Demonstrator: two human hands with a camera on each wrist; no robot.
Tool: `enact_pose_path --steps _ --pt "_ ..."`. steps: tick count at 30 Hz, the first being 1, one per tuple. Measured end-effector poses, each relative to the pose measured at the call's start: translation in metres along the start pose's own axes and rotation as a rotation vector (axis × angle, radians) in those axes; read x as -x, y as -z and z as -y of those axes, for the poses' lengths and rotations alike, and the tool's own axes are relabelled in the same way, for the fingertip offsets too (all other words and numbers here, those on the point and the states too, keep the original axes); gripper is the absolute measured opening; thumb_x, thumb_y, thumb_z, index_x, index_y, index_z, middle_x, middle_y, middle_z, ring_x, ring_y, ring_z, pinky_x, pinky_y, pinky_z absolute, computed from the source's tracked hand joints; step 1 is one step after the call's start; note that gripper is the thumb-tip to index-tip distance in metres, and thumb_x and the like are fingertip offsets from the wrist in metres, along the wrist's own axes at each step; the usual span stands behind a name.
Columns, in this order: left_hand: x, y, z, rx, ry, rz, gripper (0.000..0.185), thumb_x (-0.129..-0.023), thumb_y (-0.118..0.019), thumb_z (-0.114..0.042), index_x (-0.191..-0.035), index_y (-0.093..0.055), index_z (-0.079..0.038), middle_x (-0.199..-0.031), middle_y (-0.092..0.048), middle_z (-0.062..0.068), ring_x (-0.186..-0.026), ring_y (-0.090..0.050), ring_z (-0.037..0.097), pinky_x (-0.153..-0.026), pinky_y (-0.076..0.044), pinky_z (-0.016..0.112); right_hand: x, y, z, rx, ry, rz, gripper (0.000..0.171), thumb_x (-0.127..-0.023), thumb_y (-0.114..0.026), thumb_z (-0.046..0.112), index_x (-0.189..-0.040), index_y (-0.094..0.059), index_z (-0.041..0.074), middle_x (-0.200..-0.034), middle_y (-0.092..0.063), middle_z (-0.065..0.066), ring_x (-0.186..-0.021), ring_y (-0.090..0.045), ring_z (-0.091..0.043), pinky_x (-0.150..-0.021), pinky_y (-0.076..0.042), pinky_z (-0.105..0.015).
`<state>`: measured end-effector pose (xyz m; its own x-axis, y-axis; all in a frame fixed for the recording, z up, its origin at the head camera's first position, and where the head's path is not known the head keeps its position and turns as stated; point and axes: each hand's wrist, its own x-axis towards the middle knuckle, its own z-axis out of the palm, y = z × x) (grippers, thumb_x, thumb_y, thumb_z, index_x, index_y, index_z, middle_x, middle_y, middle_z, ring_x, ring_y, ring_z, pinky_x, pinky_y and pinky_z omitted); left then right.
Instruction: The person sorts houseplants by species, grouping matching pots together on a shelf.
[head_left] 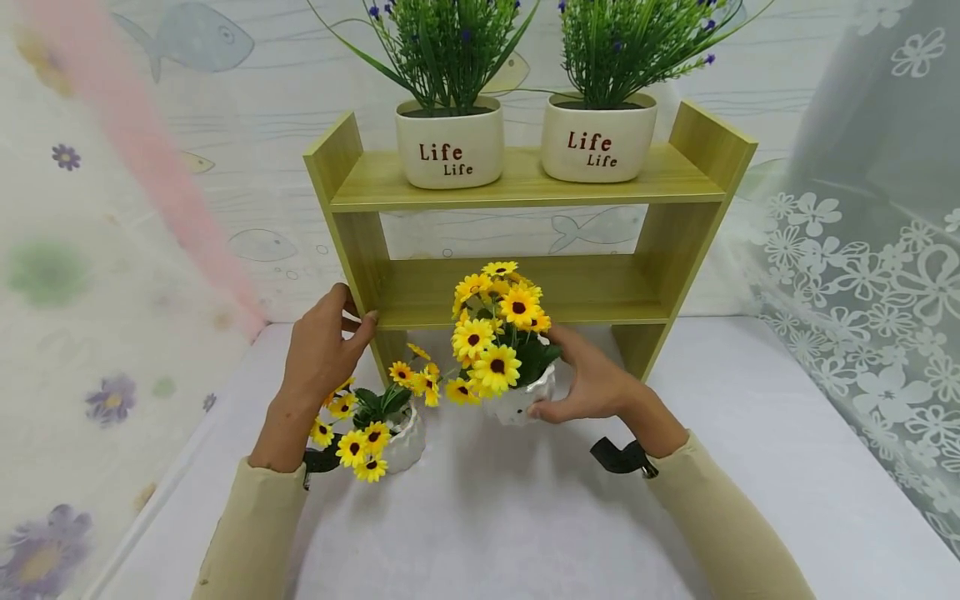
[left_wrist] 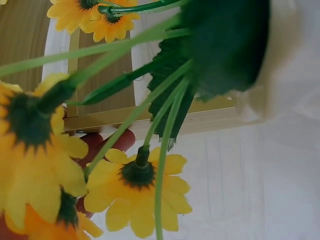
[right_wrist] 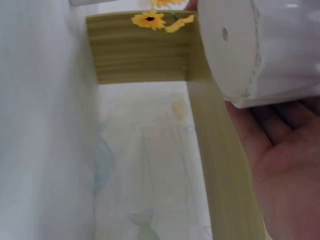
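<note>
My right hand (head_left: pixel 596 379) grips a white ruffled flowerpot (head_left: pixel 519 402) of yellow artificial sunflowers (head_left: pixel 495 333), raised off the table in front of the shelf's middle board. In the right wrist view the pot's underside (right_wrist: pixel 227 55) shows, with my palm and fingers around its side. At the wooden shelf (head_left: pixel 358 250), my left hand (head_left: pixel 322 346) holds the left side panel, thumb on the front edge and fingers at the outer side. Below that hand a second white pot (head_left: pixel 405 442) of sunflowers (head_left: pixel 363 446) stands on the table; its blooms fill much of the left wrist view.
On the shelf's top board stand two cream planters, a left one (head_left: pixel 450 150) and a right one (head_left: pixel 597 142), marked "Life" and filled with grassy purple-flowered plants. A white cloth covers the table (head_left: pixel 510 533). Patterned curtains (head_left: pixel 862 208) surround the back and sides.
</note>
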<state>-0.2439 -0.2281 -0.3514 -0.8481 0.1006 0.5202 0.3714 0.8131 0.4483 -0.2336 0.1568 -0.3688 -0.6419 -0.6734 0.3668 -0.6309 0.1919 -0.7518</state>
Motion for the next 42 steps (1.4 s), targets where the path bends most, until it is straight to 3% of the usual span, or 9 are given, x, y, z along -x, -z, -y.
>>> enact_pose_path --steps 4,9,14,17,23,30,35,42 --pt "0.000 -0.001 0.000 -0.007 -0.005 -0.007 0.032 -0.107 -0.065 -0.026 -0.125 -0.056 -0.001 -0.110 -0.068 0.015 -0.094 -0.077 0.036 -0.074 -0.062 0.054 0.003 0.006 0.002 -0.014 -0.019 -0.093 0.105 -0.077 -0.092 0.028 -0.164 -0.035 0.012 -0.163 -0.045 -0.006 -0.145 -0.045 -0.026 -0.119 -0.034 -0.069" --pt "0.001 -0.001 -0.001 -0.013 -0.004 -0.006 0.031 -0.107 -0.064 -0.026 -0.124 -0.056 -0.001 -0.110 -0.068 0.015 -0.094 -0.076 0.036 -0.073 -0.062 0.054 0.004 0.012 0.002 0.007 0.019 -0.235 0.098 -0.075 -0.092 0.019 -0.160 -0.043 0.011 -0.155 -0.053 -0.005 -0.139 -0.051 -0.019 -0.117 -0.038 -0.067" --pt "0.001 0.000 -0.001 -0.014 -0.004 -0.007 0.030 -0.107 -0.064 -0.026 -0.122 -0.056 -0.002 -0.109 -0.067 0.014 -0.095 -0.077 0.036 -0.072 -0.062 0.053 0.002 0.018 0.000 0.012 0.090 -0.348 0.094 -0.073 -0.089 0.006 -0.157 -0.048 0.010 -0.152 -0.058 -0.005 -0.139 -0.054 -0.017 -0.119 -0.042 -0.046" --pt "0.001 0.000 -0.001 -0.018 -0.004 -0.006 0.030 -0.107 -0.064 -0.027 -0.120 -0.056 -0.002 -0.109 -0.067 0.014 -0.095 -0.077 0.036 -0.072 -0.062 0.053 0.002 0.021 -0.001 0.035 0.088 -0.403 0.091 -0.073 -0.088 0.004 -0.156 -0.050 0.010 -0.149 -0.061 -0.003 -0.135 -0.057 -0.015 -0.115 -0.045 -0.031" --pt "0.000 0.000 0.000 -0.018 0.000 -0.003 0.029 -0.107 -0.064 -0.026 -0.120 -0.056 -0.001 -0.110 -0.067 0.015 -0.095 -0.076 0.037 -0.072 -0.062 0.053 0.000 0.025 -0.002 0.094 0.035 -0.481 0.087 -0.075 -0.088 0.003 -0.154 -0.052 0.006 -0.143 -0.065 -0.007 -0.126 -0.061 -0.013 -0.105 -0.049 -0.022" --pt "0.000 -0.001 0.000 -0.011 0.001 -0.001 0.031 -0.107 -0.064 -0.027 -0.123 -0.056 -0.001 -0.110 -0.068 0.014 -0.096 -0.077 0.036 -0.073 -0.062 0.054 0.001 0.029 -0.002 0.157 -0.067 -0.565 0.088 -0.079 -0.090 0.006 -0.156 -0.049 0.007 -0.144 -0.064 -0.010 -0.121 -0.064 -0.021 -0.097 -0.050 -0.015" --pt "0.000 -0.001 0.000 -0.010 -0.002 0.001 0.031 -0.107 -0.064 -0.026 -0.124 -0.056 -0.001 -0.109 -0.068 0.015 -0.095 -0.077 0.037 -0.072 -0.062 0.054 0.001 0.031 -0.004 0.170 -0.095 -0.606 0.089 -0.081 -0.092 0.011 -0.158 -0.048 0.009 -0.145 -0.063 -0.009 -0.119 -0.067 -0.026 -0.094 -0.051 -0.014" --pt "0.000 -0.001 -0.001 -0.007 0.009 0.003 0.033 -0.107 -0.064 -0.026 -0.126 -0.056 -0.001 -0.110 -0.068 0.015 -0.095 -0.077 0.036 -0.073 -0.063 0.054 0.001 0.034 -0.008 0.185 -0.128 -0.650 0.086 -0.082 -0.093 0.016 -0.156 -0.050 0.011 -0.141 -0.066 -0.007 -0.112 -0.068 -0.023 -0.090 -0.054 -0.016"
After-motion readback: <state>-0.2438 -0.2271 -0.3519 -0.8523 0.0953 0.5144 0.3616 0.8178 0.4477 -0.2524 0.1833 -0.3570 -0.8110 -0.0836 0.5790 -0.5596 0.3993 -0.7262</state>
